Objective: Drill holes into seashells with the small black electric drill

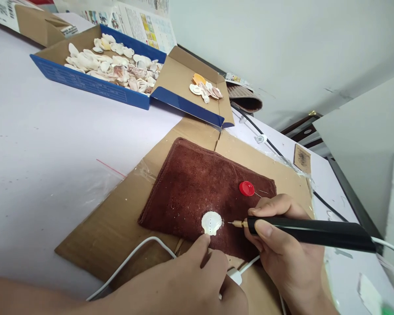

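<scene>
Here, the right hand (282,249) has its grip closed around a black engraving pen (311,229), tip just beside the white shell (212,222), which the left hand (190,282), fingers curled, pins under one fingertip to the brown towel (190,183).

The small white scallop shell (212,222) lies flat on the brown cloth (190,183) at lower centre of the frame, dotted with tiny holes. My left hand (190,280) touches its lower edge. My right hand (282,253) holds the black drill pen (308,231) nearly level, tip just right of the shell.
</scene>
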`<act>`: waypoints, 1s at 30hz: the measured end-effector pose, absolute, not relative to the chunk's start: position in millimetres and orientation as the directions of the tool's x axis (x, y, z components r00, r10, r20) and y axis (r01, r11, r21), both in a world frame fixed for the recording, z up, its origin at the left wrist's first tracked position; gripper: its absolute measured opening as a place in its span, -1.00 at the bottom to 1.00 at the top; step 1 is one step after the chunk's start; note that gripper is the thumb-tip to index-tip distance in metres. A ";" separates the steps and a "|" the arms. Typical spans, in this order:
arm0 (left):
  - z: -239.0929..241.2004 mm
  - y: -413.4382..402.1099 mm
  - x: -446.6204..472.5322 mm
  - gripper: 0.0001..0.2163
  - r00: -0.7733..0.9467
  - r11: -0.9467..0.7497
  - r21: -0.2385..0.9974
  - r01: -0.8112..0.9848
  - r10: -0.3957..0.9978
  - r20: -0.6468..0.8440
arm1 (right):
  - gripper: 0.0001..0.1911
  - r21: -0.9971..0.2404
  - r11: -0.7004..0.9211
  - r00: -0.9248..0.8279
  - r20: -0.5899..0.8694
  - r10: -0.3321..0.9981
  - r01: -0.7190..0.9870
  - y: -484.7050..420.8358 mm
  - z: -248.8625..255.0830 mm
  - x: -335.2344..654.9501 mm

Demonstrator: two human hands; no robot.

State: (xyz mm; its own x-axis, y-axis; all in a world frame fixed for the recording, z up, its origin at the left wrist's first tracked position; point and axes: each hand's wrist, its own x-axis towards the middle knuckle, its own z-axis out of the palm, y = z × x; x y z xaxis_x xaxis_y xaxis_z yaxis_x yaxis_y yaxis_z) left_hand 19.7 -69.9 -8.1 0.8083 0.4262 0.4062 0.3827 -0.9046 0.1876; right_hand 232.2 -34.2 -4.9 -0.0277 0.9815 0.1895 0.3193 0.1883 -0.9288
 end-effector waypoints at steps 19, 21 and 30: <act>-11.4 -64.6 13.4 -0.75 0.876 -0.945 0.076 0.317 0.323 0.358 | -0.91 -0.952 0.301 0.254 0.280 0.926 -0.046 -19.0 1.7 236.1; -11.6 -64.5 12.8 -0.79 0.888 -0.949 0.065 0.308 0.311 0.340 | -0.92 -0.948 0.313 0.258 0.290 0.922 -0.053 -17.7 -0.8 234.6; -20.7 -69.6 19.0 -0.87 0.857 -0.958 0.097 0.268 0.283 0.431 | -0.88 -0.939 0.342 0.184 0.344 0.921 0.045 -26.8 -11.5 234.4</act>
